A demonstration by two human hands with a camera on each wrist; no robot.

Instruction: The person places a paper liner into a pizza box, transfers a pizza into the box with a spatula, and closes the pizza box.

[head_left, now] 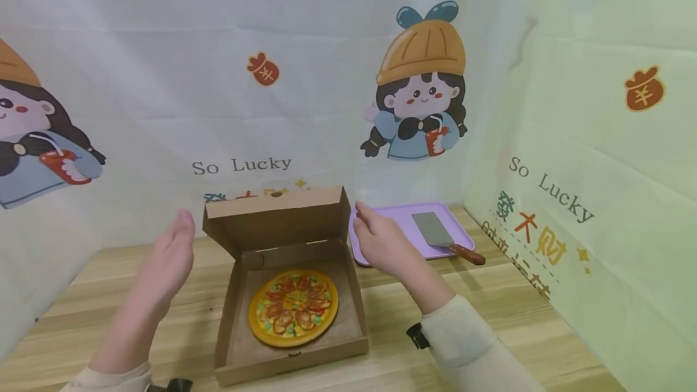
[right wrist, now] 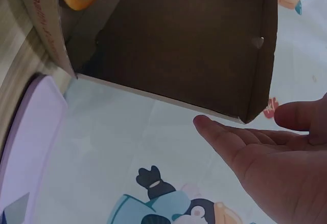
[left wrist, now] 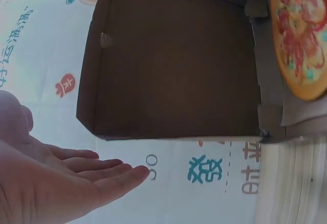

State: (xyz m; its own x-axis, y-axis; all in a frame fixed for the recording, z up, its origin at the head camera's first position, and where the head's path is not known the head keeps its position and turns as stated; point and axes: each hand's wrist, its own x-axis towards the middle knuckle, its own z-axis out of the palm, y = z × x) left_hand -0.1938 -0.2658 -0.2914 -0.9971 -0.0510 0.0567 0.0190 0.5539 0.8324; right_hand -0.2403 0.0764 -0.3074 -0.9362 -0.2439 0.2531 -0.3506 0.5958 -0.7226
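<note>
A cardboard pizza box (head_left: 291, 359) stands on the table with its lid (head_left: 288, 225) raised and tilted forward over the back part. Inside lies a round pizza (head_left: 294, 307) with a yellow rim and red and green toppings. My left hand (head_left: 169, 259) is held up to the left of the lid, fingers straight and palm turned toward the box. On the other side, my right hand (head_left: 381, 238) is beside the lid's right edge, its straight fingertips close to the cardboard in the right wrist view. Neither hand holds anything.
Behind and right of the box lies a purple tray (head_left: 400, 216). A flat metal spatula (head_left: 432, 228) rests on it, its wooden handle (head_left: 467, 254) jutting past the rim. Printed cloth walls (head_left: 321, 120) rise at the back and right of the wooden table (head_left: 463, 313).
</note>
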